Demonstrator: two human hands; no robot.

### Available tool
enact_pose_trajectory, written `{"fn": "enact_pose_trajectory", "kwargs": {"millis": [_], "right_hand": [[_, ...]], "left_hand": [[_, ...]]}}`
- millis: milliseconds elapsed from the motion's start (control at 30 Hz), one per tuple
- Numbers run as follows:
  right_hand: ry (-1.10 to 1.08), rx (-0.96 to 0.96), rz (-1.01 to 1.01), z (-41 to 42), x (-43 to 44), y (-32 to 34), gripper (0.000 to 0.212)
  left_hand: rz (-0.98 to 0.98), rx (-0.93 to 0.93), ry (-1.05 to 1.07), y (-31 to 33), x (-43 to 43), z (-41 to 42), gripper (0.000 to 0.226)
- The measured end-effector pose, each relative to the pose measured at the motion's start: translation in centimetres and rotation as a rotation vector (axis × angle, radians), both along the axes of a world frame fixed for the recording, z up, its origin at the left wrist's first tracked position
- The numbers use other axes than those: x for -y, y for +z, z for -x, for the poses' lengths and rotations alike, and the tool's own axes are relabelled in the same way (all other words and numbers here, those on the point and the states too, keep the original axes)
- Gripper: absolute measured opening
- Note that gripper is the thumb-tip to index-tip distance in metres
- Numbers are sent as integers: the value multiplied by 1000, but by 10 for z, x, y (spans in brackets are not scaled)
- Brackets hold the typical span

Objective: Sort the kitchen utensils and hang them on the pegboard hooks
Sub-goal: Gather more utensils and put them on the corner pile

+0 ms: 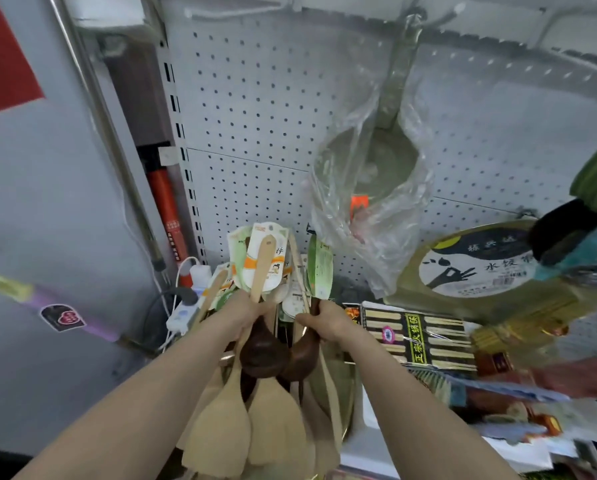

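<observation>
A person stands at a shop pegboard with both hands close together at the middle of a mixed bunch of utensils. The left hand is wrapped round the handles of several wooden spatulas. The right hand, just beside it, is curled round a dark handle that appears to belong to one of two dark ladles, though the overlap of handles makes that hard to confirm. The bunch lies lengthwise away from the person: blades and bowls hang low, toward the camera, while the handle ends and their card tags point up toward the board. The hanging ends therefore already face the right way, and any hooks lie above and beyond both hands, well up the board. A bare hook juts out near the top left, on the left hand's side. The hook further right carries a bagged ladle, which hangs between the right hand and the upper board. Packs of chopsticks lie on the shelf to the right. The next move likely calls for separating one utensil from the bunch and lifting it, handle first, with the left hand having the clearer path upward.
</observation>
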State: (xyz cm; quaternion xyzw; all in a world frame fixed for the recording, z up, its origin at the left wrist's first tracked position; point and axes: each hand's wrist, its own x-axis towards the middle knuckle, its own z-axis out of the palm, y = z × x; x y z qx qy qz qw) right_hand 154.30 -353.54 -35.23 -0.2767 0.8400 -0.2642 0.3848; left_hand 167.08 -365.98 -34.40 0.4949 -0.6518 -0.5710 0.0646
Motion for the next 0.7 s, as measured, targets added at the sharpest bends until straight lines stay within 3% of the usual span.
{"fn": "enact_pose_trajectory", "kwargs": {"millis": [133,400,567,700], "right_hand": [[39,-88,-23,11,10,-13,36],[31,-189,-9,8,5,-26,48],[-14,-307,73,-11,5,-35,46],[7,-362,114,-21,12,-35,31]], "left_hand": [[46,13,52,-20,11,8,26],[213,56,-67,-55,5,-7,20],[315,166,-155,-64,3,-13,22],[390,263,-214,-56,-3,-16,27]]}}
